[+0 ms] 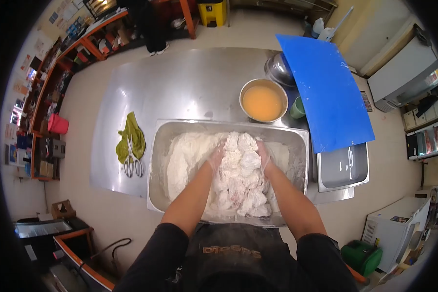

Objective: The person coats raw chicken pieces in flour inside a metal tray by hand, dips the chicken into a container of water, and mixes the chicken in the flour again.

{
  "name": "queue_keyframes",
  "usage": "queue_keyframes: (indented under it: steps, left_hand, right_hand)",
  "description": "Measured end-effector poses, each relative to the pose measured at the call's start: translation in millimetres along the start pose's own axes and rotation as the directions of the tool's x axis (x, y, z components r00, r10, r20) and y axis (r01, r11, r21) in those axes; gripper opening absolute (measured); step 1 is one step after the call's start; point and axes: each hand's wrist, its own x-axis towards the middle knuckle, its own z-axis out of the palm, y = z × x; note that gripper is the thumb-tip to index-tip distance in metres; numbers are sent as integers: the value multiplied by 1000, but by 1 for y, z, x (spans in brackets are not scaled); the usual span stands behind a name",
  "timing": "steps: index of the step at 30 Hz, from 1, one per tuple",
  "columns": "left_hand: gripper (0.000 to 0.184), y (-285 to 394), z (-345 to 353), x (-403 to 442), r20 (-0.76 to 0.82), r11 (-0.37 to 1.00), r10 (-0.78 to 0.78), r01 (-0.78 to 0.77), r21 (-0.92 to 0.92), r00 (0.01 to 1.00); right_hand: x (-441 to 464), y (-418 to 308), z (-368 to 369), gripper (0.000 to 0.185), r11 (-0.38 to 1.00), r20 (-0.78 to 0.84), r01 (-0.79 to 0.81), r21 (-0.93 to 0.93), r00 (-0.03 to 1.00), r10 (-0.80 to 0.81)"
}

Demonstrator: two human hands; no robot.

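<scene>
A deep steel pan [155, 141] holds loose white flour [187, 146] and a heap of flour-coated chicken pieces [238, 180], with a little pink meat showing through. My left hand [217, 155] presses against the heap's left side near its far end. On the opposite side my right hand [263, 155] cups the same pieces, so the heap lies between both palms. Flour dusts both hands, and what looks like a thin clear glove covers each. Most of the fingers are hidden behind the chicken and in the flour.
The pan stands on a steel table [180, 82]. Behind it are a bowl of orange liquid [263, 102], a green cup [298, 108] and a blue board [326, 92] leaning over a second steel pan [345, 168]. Scissors [133, 163] lie on a green cloth [131, 134] at left.
</scene>
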Motion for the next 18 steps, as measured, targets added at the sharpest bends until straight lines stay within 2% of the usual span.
queue_keyframes:
  steps: [1,2,3,4,6,8,9,10,11,12,13,14,15,16,17,18]
  left_hand:
    - [50,56,34,-3,-216,936,-254,295,190,943]
    - [51,67,34,-8,-343,857,-343,441,266,874]
    - [52,79,34,-13,-460,752,-423,586,301,781]
    - [59,58,9,-23,-341,744,-431,543,390,835]
    - [67,64,6,-26,-217,740,-432,481,469,876]
    - [72,118,40,-18,-365,668,-645,727,159,672]
    - [72,116,36,-13,-362,671,-641,723,163,677]
    - [67,108,31,-9,-459,426,-649,790,441,607]
    - [62,98,25,-5,-563,108,-612,763,637,556]
    - [62,84,19,-11,-562,111,-608,761,639,561]
    - [62,67,14,-22,-459,14,-658,619,786,598]
    - [63,59,10,-29,-352,-69,-713,439,896,606]
    - [66,77,15,-35,-192,27,-815,367,930,547]
    - [67,77,19,-43,-170,51,-826,372,927,538]
    - [67,75,19,-49,-160,114,-827,440,891,539]
    - [68,73,18,-56,-150,199,-829,535,821,538]
  right_hand:
    - [6,-1,-3,56,996,40,-80,-42,996,82]
    - [12,-1,-6,58,985,80,-150,-84,984,157]
    - [12,-2,-21,58,985,85,-154,-83,983,161]
    - [11,-5,-46,56,902,39,-61,-427,996,85]
    - [-14,-24,-40,55,689,28,25,-725,1000,-7]
    - [-92,-73,21,55,775,-270,-94,-625,957,-102]
    - [-83,-65,-2,55,775,-270,-88,-625,957,-109]
    - [-67,-48,-44,57,326,-105,-54,-944,984,-142]
    - [-68,-46,-41,57,50,-111,-107,-993,990,-82]
    - [-71,-45,-35,58,-234,-116,-118,-965,993,-21]
    - [-86,-49,-1,58,-254,-285,-267,-930,958,40]
    - [-74,-29,-21,58,-253,-286,-269,-930,958,34]
    - [-52,10,-56,57,-118,-298,-291,-950,953,48]
    - [-42,34,-76,57,22,-309,-311,-950,949,66]
    - [-49,39,-74,57,25,-313,-315,-949,948,64]
    - [-59,42,-63,57,261,-307,-329,-908,944,120]
